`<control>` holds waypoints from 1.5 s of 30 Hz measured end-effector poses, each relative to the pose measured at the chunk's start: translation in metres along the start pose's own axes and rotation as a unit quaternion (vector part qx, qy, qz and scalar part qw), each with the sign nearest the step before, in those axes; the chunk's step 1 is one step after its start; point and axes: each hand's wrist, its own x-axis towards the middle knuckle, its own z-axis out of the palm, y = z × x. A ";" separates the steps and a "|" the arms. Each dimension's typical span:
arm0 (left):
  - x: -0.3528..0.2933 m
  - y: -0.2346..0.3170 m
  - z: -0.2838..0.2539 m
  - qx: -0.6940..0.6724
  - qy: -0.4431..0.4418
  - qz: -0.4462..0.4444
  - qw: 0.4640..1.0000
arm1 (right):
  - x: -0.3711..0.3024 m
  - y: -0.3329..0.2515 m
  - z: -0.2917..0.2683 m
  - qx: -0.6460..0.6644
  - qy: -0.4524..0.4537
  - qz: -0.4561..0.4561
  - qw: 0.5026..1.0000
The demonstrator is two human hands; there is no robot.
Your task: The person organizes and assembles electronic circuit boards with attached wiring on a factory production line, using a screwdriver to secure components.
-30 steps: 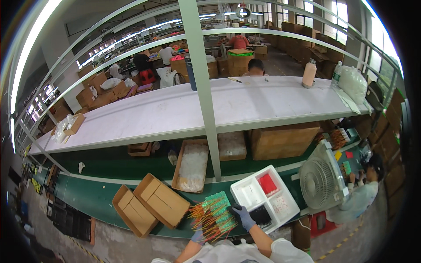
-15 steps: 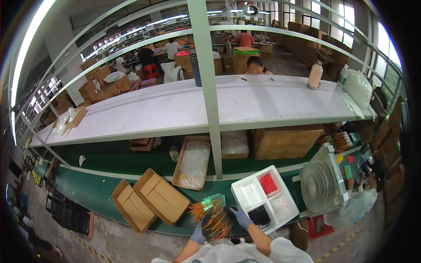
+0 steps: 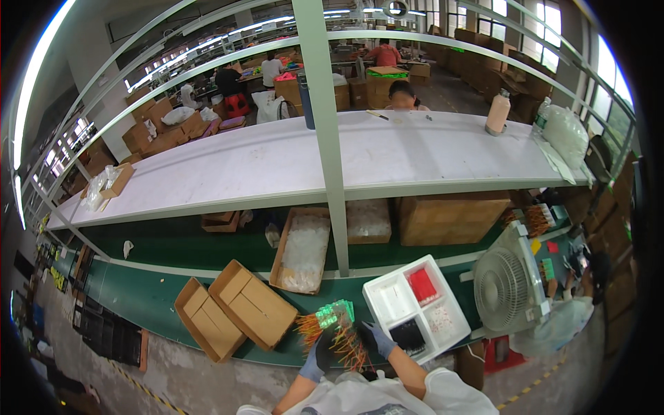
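The white foam tray (image 3: 416,311) serves as the landmark; it is divided into four compartments, with red pieces (image 3: 422,286) and black pieces (image 3: 408,335) filling two of them. Directly left of the tray, near its front corner, lies the work in hand: a cluster of green boards (image 3: 335,314) with long orange wires (image 3: 351,348) trailing toward the wearer. Both hands wear grey gloves with dark palms. The left hand (image 3: 318,356), on the side of the cluster away from the tray, is partly closed, its fingers bent around the wires in a grasp. The right hand (image 3: 377,340) occupies the space between the cluster and the tray; its fingers point toward the wires and meet their edge, but whether they grip any cannot be told. Farther left of the tray, two open cardboard boxes (image 3: 253,304) lie tilted side by side on the green bench (image 3: 149,304), one overlapping the other. Behind the tray and to its left stands a carton of clear plastic (image 3: 302,250). Just right of the tray is a grey fan (image 3: 499,290), and beyond it a co-worker (image 3: 564,321) sits at the bench.
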 end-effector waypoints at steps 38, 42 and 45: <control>-0.018 -0.067 -0.119 0.508 -0.006 0.126 0.852 | 0.056 -0.154 -0.153 0.653 -0.072 -0.196 0.728; -0.020 -0.073 -0.129 0.510 0.036 0.102 0.853 | 0.059 -0.159 -0.148 0.658 -0.071 -0.170 0.730; -0.016 -0.065 -0.111 0.176 0.123 -0.021 0.976 | 0.058 -0.155 -0.151 0.662 -0.084 -0.167 0.725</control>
